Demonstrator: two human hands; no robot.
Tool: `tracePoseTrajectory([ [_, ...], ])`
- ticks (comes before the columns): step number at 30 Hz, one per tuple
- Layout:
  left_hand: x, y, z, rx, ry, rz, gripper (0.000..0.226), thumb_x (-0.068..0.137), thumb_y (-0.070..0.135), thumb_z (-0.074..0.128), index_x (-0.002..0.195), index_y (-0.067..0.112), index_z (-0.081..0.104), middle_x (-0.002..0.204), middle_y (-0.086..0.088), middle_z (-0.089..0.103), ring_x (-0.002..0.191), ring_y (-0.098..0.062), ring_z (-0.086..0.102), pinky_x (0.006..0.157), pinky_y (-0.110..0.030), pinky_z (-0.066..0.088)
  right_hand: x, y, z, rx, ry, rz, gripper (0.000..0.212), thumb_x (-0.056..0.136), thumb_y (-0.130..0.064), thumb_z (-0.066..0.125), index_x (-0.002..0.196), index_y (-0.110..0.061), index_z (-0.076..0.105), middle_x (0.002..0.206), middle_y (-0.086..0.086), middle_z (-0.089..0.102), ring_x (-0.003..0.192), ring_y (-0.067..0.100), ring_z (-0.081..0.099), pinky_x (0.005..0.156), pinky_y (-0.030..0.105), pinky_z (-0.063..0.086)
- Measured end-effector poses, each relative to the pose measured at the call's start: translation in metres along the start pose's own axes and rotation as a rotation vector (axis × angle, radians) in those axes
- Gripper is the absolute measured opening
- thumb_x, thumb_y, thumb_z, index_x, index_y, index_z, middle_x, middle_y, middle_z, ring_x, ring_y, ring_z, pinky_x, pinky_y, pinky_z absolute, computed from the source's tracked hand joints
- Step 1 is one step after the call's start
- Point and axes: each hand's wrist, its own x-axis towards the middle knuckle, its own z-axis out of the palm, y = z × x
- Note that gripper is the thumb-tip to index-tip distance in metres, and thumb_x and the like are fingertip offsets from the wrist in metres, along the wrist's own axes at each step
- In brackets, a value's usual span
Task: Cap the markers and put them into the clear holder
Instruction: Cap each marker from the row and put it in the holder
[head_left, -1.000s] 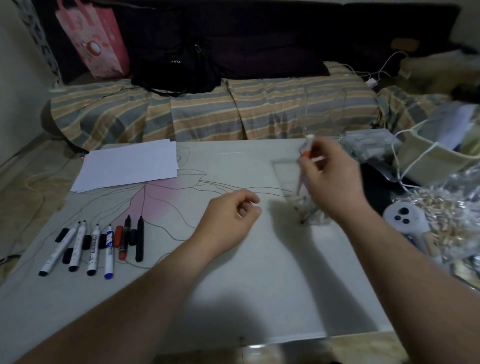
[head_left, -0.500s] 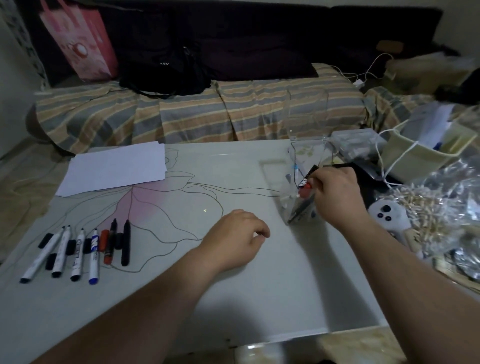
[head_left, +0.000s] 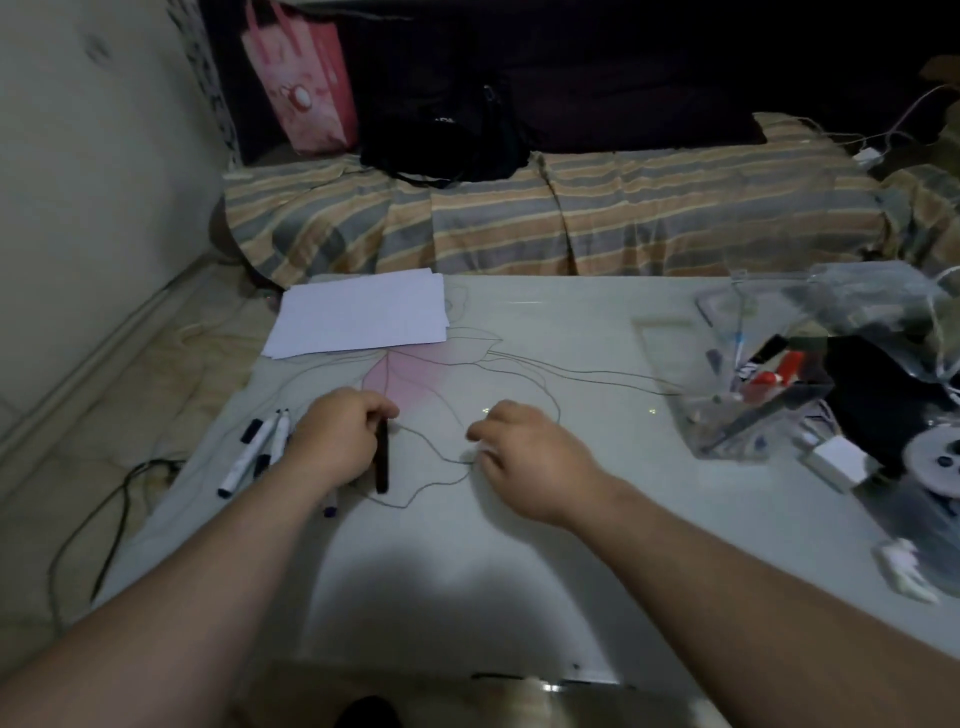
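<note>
My left hand (head_left: 337, 439) lies over the row of markers at the table's left, its fingers curled round a black marker (head_left: 382, 460). Two white markers (head_left: 254, 452) with loose dark caps (head_left: 251, 431) show to its left; other markers are hidden under the hand. A blue tip (head_left: 330, 510) sticks out below the wrist. My right hand (head_left: 524, 452) hovers over the table's middle, fingers loosely curled, holding nothing. The clear holder (head_left: 727, 364) stands at the right with a red-capped marker (head_left: 779, 371) and others inside.
A stack of white paper (head_left: 363, 314) lies at the back left of the table (head_left: 467, 571). Plastic bags (head_left: 872, 301), a white charger (head_left: 839, 460) and clutter crowd the right edge. A striped couch (head_left: 571, 228) stands behind; a cable (head_left: 104, 519) trails on the floor at left.
My right hand left the red-capped marker in the holder and came back to the table's middle. My left hand moved left onto the row of markers and took hold of the black one.
</note>
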Motion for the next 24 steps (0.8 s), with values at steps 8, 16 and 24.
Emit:
tracePoseTrajectory([
  [8,-0.009,-0.039,-0.01,0.131,0.0,-0.022,0.035,0.093,0.012,0.059,0.118,0.031,0.074,0.115,-0.008,0.064,0.103,-0.026,0.064,0.089,-0.031,0.052,0.04,-0.071,0.063,-0.089,-0.279,-0.084,0.045,0.097,-0.05,0.043,0.141,-0.038,0.045,0.13,0.003,0.045,0.117,0.028,0.041,0.086,0.045,0.044],
  [16,-0.005,-0.035,-0.003,0.277,-0.008,0.017,0.024,0.09,0.044,0.063,0.108,0.033,0.075,0.108,-0.004,0.064,0.106,-0.029,0.06,0.089,-0.038,0.052,0.047,-0.068,0.061,-0.239,-0.128,0.157,0.029,0.097,-0.008,0.049,0.123,-0.006,0.063,0.115,0.015,0.057,0.106,0.038,0.059,0.073,0.039,0.043],
  [24,-0.002,-0.015,0.015,0.467,-0.05,0.007,0.032,0.085,0.055,0.069,0.112,0.038,0.072,0.113,0.002,0.064,0.111,-0.027,0.053,0.091,-0.04,0.046,0.016,-0.013,0.019,-0.049,-0.201,0.417,0.035,0.093,-0.012,0.05,0.127,-0.009,0.04,0.113,0.021,0.062,0.087,0.034,0.053,0.069,0.036,0.041],
])
